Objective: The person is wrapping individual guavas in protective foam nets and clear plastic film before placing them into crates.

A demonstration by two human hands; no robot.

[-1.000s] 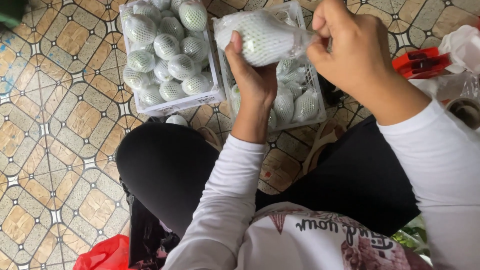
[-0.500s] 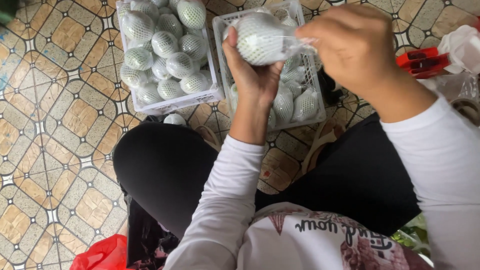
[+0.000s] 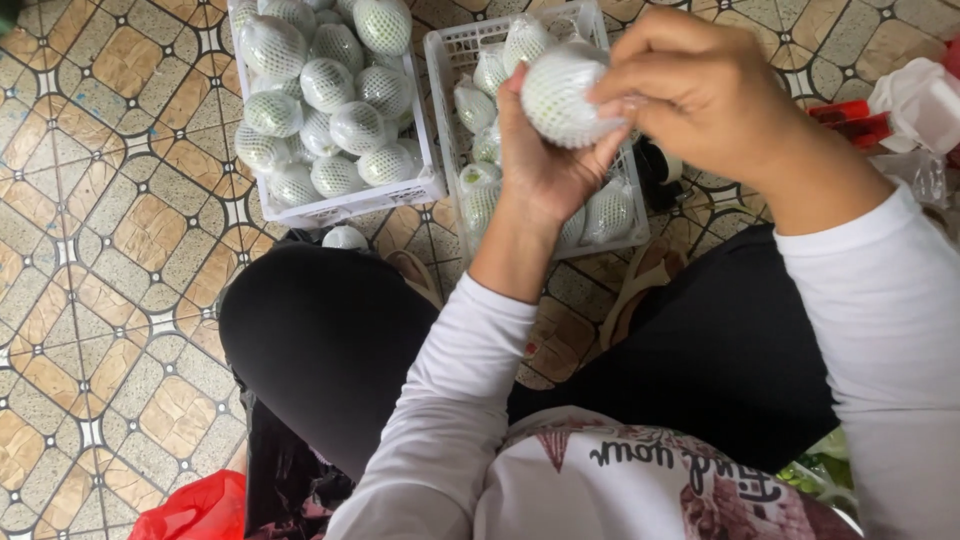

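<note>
Fruit [image 3: 557, 97] in white foam netting sits in the left hand [image 3: 545, 165], cupped from below with fingers wrapped up its near side. Right hand [image 3: 700, 90] is clenched at the fruit's right end, fingertips pinching what looks like clear plastic wrap (hard to make out, film is thin and the hand covers most of it).

Progress, judged from how things lie:
- Crate [image 3: 352, 208] to the left of the left hand: piled full of netted fruit [image 3: 330, 85], stacked above the rim. Looks finished.
- Second crate [image 3: 610, 238] directly under and beyond both hands: partly filled, netted pieces along its sides and bottom, room on top. Work is going into this one, I'd say.
- One loose fruit [image 3: 346, 238] on the tiled floor [image 3: 110, 200] just below the full crate, against the person's knee.

So roughly one crate done, second maybe half. Piece in hand is netted; closing its wrap seems to be what's left before it joins the rest.

Red tool [image 3: 850, 120] lies past the right wrist, untouched. Red bag [image 3: 195, 510] near the left elbow, floor level.
</note>
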